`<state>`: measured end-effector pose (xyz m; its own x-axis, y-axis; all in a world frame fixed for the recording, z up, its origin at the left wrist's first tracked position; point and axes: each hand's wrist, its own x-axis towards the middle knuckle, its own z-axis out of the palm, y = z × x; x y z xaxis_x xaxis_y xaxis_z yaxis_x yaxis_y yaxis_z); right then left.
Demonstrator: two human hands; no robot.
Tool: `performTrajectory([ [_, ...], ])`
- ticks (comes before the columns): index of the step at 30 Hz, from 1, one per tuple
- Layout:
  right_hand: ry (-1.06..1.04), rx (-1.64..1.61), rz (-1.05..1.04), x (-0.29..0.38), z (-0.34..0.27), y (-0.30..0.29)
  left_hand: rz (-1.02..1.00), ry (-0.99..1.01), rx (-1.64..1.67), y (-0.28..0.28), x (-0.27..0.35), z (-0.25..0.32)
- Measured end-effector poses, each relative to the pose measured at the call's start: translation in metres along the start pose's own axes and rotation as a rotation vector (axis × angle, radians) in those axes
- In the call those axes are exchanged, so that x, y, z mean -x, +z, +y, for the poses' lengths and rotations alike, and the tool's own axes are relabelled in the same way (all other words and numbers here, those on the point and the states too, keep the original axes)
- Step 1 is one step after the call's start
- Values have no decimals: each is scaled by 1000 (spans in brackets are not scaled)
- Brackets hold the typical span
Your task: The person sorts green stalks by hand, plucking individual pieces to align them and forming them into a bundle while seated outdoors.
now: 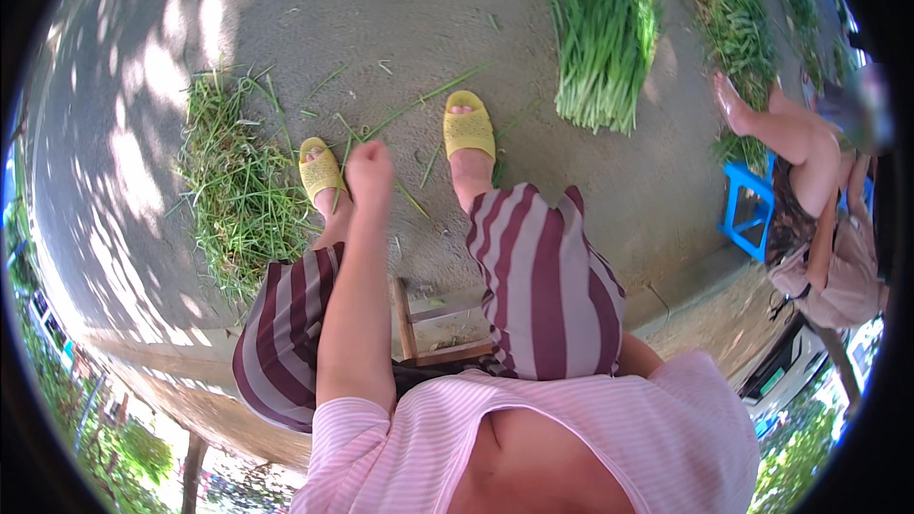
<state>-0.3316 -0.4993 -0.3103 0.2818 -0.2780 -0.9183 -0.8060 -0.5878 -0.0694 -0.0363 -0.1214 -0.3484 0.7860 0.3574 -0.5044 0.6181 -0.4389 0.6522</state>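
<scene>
My left hand (370, 170) is blurred, with its fingers curled, above the pavement between my two feet. Whether anything is inside the fist cannot be told. Long green stalks (427, 94) lie around it, some reaching close to the fingers. My right hand is out of sight; only part of that forearm (640, 355) shows behind the striped trouser leg (546, 285). To the left is a heap of loose green and withered leaf trimmings (239, 193). Ahead on the right lies a thick bundle of chive-like greens (607, 36), its pale cut ends towards me.
My feet wear yellow slippers (469, 125). A wooden stool frame (405, 321) shows between my legs. At the right, another person (832, 257) sits by a blue plastic stool (746, 207), one foot near another pile of greens (735, 21). A vehicle (785, 368) stands behind.
</scene>
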Motion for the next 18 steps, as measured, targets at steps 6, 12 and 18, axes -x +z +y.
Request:
performTrajectory([
  [6, -117, 109, 211, 66, -19, -85, -399, 529, -884, 54, 73, -11],
  [12, -494, -693, 445, -31, -81, -94, -522, 787, -1173, 70, 91, -41],
  [18, -193, -470, 56, -85, -277, -95, -681, 940, -1261, 40, 55, -34],
])
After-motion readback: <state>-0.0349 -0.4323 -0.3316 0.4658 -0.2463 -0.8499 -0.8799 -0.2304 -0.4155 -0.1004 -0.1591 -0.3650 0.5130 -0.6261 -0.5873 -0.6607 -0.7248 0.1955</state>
